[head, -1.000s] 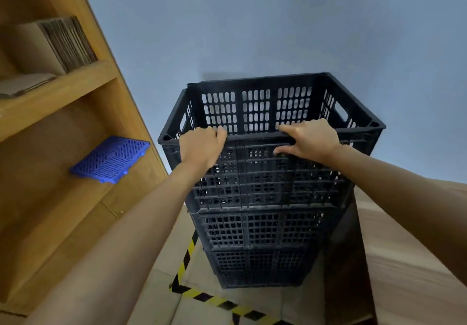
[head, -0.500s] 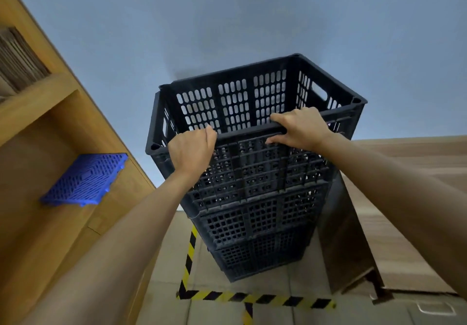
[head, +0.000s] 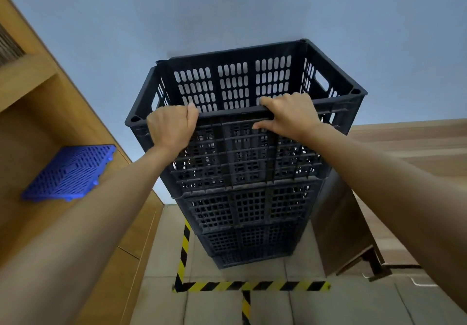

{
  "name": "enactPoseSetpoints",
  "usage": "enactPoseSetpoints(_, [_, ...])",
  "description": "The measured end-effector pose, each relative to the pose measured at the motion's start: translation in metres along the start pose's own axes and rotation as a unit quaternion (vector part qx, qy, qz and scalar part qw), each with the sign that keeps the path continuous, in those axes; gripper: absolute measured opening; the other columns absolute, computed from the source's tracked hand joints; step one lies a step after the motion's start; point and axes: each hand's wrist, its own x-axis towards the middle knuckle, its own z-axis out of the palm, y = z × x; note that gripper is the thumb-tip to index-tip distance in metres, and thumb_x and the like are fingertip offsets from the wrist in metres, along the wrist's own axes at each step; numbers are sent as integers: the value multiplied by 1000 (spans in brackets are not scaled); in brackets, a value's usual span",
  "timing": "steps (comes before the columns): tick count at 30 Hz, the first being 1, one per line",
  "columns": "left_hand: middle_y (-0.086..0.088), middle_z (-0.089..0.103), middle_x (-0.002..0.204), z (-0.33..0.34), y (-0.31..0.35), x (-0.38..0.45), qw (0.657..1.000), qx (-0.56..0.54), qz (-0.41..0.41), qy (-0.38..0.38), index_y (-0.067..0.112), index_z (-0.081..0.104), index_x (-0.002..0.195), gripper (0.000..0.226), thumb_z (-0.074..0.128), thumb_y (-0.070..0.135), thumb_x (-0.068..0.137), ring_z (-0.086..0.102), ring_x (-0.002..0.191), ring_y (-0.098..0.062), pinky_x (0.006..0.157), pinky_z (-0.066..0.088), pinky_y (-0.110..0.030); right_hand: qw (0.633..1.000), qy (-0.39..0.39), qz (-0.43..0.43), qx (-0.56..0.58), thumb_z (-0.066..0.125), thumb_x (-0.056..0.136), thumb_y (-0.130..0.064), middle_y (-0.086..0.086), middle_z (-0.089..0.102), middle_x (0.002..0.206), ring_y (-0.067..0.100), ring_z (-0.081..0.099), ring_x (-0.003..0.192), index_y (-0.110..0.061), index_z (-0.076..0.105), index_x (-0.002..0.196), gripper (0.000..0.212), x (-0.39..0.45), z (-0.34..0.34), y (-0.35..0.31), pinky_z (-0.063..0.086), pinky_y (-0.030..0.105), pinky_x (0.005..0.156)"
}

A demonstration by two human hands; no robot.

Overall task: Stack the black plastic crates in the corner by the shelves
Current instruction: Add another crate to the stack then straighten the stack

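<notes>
I have both hands on the near rim of the topmost black perforated plastic crate (head: pixel 242 102): my left hand (head: pixel 171 127) is curled over the rim towards the left corner, my right hand (head: pixel 290 117) hooked over it right of centre, thumb against the outer wall. The two are set apart along that edge. This crate sits on a tall stack of black slatted crates (head: pixel 250 211) standing on the tiled floor (head: pixel 265 307), inside the yellow-and-black hazard tape (head: pixel 250 286), against the pale blue wall (head: pixel 227 8) between the wooden shelving unit (head: pixel 38 127) and a brown wooden panel (head: pixel 338 228). Compared with a second ago, the stack has shifted right and squared up and my grip has hardly changed, so I judge the top crate seated and only needing a final nudge. A blue plastic grid mat (head: pixel 69 171) lies on the shelf.
</notes>
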Motion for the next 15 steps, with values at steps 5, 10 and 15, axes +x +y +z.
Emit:
enactPoseSetpoints(5, [1,29,43,1,-23,6,1000,-1,21,7,11,43,49,55,33,30,100,37,47,-22,52,20,-28,1000,7,11,5,53,81,-68,1,67,78,28,65,70,-16,57,106,58,4,0,-24,35,28,55])
enactPoseSetpoints(10, [1,26,42,11,-49,20,999,-15,36,21,12,40,47,54,35,27,99,37,47,-23,53,23,-30,1000,10,26,0,53,82,-67,2,68,80,28,64,70,-17,56,104,54,17,2,-47,33,29,54])
enactPoseSetpoints(15, [-11,40,46,30,-80,43,998,-20,39,34,9,45,50,48,37,23,95,42,49,-31,52,24,-32,999,8,50,1,56,84,-62,-1,56,72,26,64,73,-16,56,102,48,36,8,-74,31,30,56])
